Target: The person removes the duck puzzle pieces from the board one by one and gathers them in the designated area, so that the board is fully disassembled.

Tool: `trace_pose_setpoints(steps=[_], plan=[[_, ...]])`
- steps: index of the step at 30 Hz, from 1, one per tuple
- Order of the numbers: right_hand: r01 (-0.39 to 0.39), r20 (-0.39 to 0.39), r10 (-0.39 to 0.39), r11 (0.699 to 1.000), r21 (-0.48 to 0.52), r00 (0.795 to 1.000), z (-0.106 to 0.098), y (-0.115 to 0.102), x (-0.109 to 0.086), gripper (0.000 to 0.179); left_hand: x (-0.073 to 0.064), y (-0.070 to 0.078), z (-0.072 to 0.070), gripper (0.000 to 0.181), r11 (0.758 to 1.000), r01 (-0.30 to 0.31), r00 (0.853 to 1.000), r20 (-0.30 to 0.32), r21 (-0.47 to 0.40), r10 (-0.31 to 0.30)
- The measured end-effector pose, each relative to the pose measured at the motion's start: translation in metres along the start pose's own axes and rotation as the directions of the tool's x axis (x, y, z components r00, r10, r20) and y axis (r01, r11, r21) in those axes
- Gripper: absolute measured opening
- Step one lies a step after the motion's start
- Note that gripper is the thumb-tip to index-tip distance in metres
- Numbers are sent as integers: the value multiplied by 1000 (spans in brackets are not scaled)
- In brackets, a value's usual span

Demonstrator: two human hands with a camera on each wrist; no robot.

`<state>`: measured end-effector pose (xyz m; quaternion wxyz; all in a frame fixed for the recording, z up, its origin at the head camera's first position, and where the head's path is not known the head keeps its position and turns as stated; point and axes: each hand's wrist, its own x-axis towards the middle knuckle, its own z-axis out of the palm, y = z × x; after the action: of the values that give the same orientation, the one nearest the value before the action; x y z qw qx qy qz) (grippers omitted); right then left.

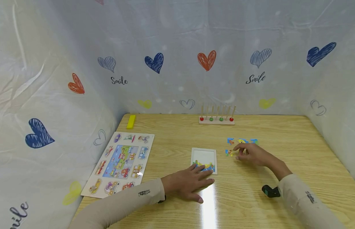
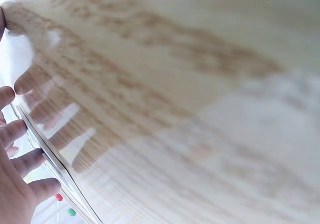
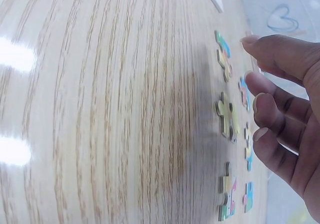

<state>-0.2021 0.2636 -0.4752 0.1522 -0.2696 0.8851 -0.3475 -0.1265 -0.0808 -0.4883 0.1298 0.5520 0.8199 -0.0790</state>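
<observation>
My left hand (image 1: 190, 183) lies with fingers spread over the lower edge of a small white-framed puzzle board (image 1: 204, 149). Part of a coloured picture shows along the board's bottom, and its upper area is plain white. In the left wrist view, the left hand's fingers (image 2: 30, 161) touch the board's edge. My right hand (image 1: 253, 155) hovers over loose jigsaw pieces (image 1: 229, 153), fingers loosely bent, with nothing seen between them. In the right wrist view the right hand (image 3: 287, 108) is apart from a pale piece (image 3: 227, 116) and several other pieces lying flat.
A large vehicle puzzle board (image 1: 89, 187) lies on the left. Behind it is a yellow block (image 1: 131, 121). A peg rack (image 1: 216, 122) with red and green beads stands at the table's back edge. A dark object (image 1: 270, 191) sits by the right wrist.
</observation>
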Motion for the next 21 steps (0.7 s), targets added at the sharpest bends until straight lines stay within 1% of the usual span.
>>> trace_pose_setpoints(steps=[5,13,21], plan=[[8,1,-8,1000,1,1000,2,-1,2,33,0,1,-1,77,1000,-3,1000,-7,2,3],[27,-3,-27,999,-21,1000,3,-2,3,31,-3,0,1,77,1000,-11,999,-44,20,12],[28,-11,-28,999,-15,1000,5,-2,2,30,-4,1,0,75,999,-15,998,-60,31,17]])
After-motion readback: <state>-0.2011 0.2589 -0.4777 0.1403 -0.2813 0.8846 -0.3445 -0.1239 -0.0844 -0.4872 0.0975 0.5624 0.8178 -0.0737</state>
